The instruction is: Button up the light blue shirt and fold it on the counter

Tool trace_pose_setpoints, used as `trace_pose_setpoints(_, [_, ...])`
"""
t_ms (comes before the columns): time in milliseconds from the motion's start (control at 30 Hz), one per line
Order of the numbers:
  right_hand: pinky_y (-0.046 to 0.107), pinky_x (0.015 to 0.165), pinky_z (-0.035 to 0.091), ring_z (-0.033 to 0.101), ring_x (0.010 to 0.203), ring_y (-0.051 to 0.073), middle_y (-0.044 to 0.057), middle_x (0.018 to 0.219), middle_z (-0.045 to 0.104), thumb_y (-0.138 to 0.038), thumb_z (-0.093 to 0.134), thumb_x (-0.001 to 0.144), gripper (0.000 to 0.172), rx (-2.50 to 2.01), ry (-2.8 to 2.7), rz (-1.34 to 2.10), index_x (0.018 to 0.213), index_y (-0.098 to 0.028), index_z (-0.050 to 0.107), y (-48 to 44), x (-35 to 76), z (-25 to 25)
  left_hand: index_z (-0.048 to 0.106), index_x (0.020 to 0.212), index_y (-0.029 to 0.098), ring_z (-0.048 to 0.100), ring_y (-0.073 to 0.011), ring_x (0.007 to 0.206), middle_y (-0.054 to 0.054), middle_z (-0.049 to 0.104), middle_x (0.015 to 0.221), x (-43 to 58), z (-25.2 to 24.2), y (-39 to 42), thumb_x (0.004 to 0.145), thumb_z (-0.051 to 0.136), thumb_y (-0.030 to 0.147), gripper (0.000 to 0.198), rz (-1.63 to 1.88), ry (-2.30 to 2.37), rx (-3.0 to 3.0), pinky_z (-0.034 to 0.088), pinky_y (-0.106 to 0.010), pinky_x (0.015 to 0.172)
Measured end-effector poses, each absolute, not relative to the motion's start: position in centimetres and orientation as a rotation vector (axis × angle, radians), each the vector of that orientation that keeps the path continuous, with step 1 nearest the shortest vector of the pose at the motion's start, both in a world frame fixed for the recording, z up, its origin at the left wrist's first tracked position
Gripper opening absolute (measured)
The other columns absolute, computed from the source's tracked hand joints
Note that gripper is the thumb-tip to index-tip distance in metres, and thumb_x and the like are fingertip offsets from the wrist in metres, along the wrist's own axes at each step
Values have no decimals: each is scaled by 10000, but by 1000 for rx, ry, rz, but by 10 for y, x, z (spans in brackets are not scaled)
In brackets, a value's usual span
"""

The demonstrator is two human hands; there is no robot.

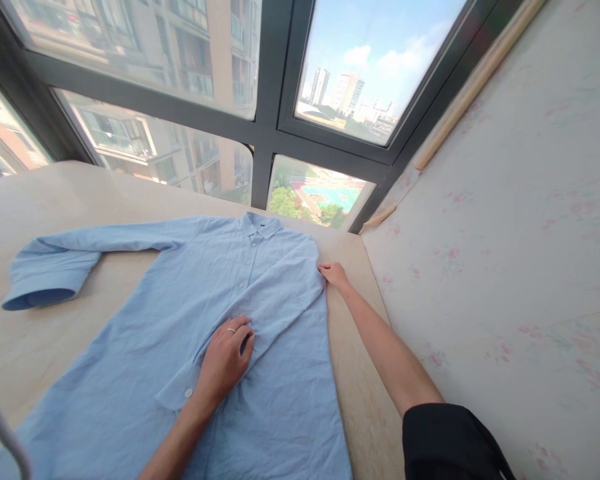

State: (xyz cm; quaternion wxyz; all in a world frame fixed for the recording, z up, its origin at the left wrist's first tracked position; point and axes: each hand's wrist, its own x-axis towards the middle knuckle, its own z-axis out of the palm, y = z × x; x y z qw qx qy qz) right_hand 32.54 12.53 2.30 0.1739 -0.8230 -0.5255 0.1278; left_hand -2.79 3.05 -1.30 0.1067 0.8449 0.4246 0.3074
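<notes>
A light blue button-up shirt lies front side up on a pale wooden table, collar toward the window. Its right sleeve is folded across the front; its left sleeve stretches out to the left with the cuff bent back. My left hand, wearing a ring, rests flat on the folded sleeve near the cuff, fingers together and curled slightly. My right hand touches the shirt's folded shoulder edge, fingers pinched at the fabric.
A wall with faded floral paper rises close to the table's right edge. Large dark-framed windows stand behind the table. A pale cord-like thing shows at the bottom left corner.
</notes>
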Motion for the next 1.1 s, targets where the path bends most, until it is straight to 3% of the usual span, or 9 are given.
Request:
trace_pose_setpoints(133, [214, 691, 461, 709, 933, 193, 26, 961, 780, -272, 627, 820, 183, -2360, -1619, 347, 899, -268, 793, 128, 317, 27, 641, 845, 206, 642, -253, 1090, -84, 693, 1157, -28, -13, 30, 932, 486, 268, 188, 916, 1248, 2475, 467, -497, 1049])
trace_pose_setpoints(367, [248, 685, 427, 694, 922, 227, 92, 938, 770, -247, 562, 812, 231, -2429, -1693, 177, 800, -229, 792, 121, 303, 34, 643, 850, 204, 647, -249, 1083, -86, 694, 1153, -28, -11, 29, 929, 490, 254, 179, 923, 1243, 2467, 470, -495, 1045])
trace_pose_setpoints(733, [212, 570, 376, 682, 746, 178, 63, 741, 741, -286, 572, 832, 240, -2531, -1443, 179, 784, -169, 776, 127, 336, 24, 657, 855, 204, 649, -257, 1100, -91, 705, 1148, -28, -7, 28, 926, 474, 253, 202, 899, 1240, 2465, 481, -495, 1036])
trace_pose_setpoints(800, [221, 611, 404, 684, 782, 190, 85, 807, 749, -234, 543, 837, 236, -2536, -1410, 141, 843, -163, 768, 126, 333, 23, 660, 856, 203, 655, -256, 1084, -93, 706, 1146, -28, -6, 28, 922, 478, 252, 200, 903, 1240, 2459, 485, -496, 1032])
trace_pose_setpoints(900, [261, 743, 454, 666, 949, 224, 151, 1040, 726, -174, 464, 868, 332, -2508, -1392, 28, 1087, -122, 707, 124, 324, 28, 662, 851, 207, 659, -253, 1072, -92, 706, 1150, -28, -4, 27, 920, 481, 250, 198, 910, 1236, 2448, 483, -497, 1035])
trace_pose_setpoints(1000, [312, 935, 434, 561, 1181, 240, 166, 1288, 617, -241, 440, 925, 407, -2387, -1519, -73, 1290, -134, 584, 124, 303, 33, 661, 851, 211, 657, -255, 1079, -89, 704, 1154, -27, -4, 27, 917, 489, 241, 187, 903, 1239, 2449, 480, -499, 1039])
trace_pose_setpoints(1100, [385, 1058, 364, 431, 1329, 267, 169, 1453, 479, -352, 431, 964, 465, -2145, -1846, -198, 1373, -146, 506, 130, 277, 30, 659, 862, 208, 655, -252, 1084, -92, 699, 1164, -27, -4, 27, 918, 488, 231, 181, 887, 1251, 2458, 480, -493, 1042])
